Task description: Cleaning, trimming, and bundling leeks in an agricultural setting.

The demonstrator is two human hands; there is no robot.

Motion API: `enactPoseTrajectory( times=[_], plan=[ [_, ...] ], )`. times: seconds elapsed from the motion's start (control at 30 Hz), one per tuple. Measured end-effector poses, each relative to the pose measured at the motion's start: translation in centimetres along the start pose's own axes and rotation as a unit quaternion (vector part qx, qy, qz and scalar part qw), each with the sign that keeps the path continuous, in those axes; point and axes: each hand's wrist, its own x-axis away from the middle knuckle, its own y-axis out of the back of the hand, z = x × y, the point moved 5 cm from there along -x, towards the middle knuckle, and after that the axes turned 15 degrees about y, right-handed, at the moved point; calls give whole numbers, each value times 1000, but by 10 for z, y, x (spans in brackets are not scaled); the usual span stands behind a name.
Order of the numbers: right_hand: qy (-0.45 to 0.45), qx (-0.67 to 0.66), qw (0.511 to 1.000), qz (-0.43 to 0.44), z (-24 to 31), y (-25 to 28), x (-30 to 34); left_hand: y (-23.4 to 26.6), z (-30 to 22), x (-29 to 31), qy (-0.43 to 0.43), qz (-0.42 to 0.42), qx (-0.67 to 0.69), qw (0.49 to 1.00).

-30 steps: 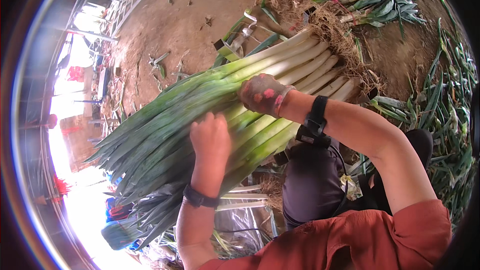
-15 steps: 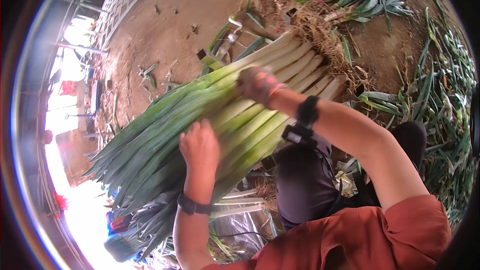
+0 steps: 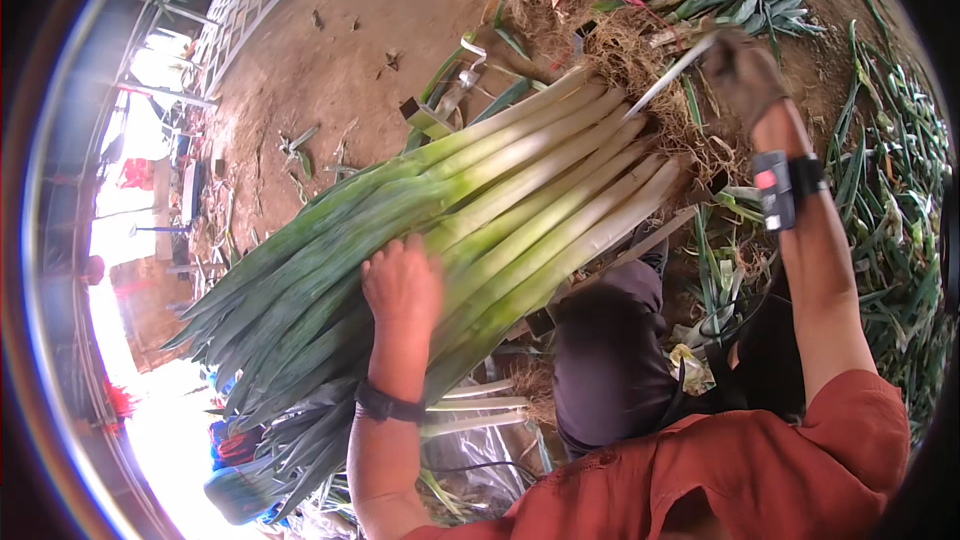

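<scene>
The left hand (image 3: 402, 285) lies flat, fingers spread, on the big bundle of long green-and-white leeks (image 3: 450, 230) at centre frame. At two o'clock, the right hand (image 3: 745, 70) is closed around a single thin pale leek stalk (image 3: 668, 78), raised above the bundle's root ends.

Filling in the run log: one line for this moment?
left hand: flat on leek bundle | right hand: raised, holding a thin pale strip
</scene>
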Motion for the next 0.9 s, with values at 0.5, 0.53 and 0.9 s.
enactPoseTrajectory(
  times=[0.5,0.53,0.9],
  plan=[
    [37,416,879,228,15,-59,79,3,13,-4,8,34,10,999],
    [235,467,785,332,0,-77,87,6,6,-6,3,33,15,999],
    [93,606,446,651,-126,-253,216,2,3,8,-13,-38,-2,999]
  ],
)
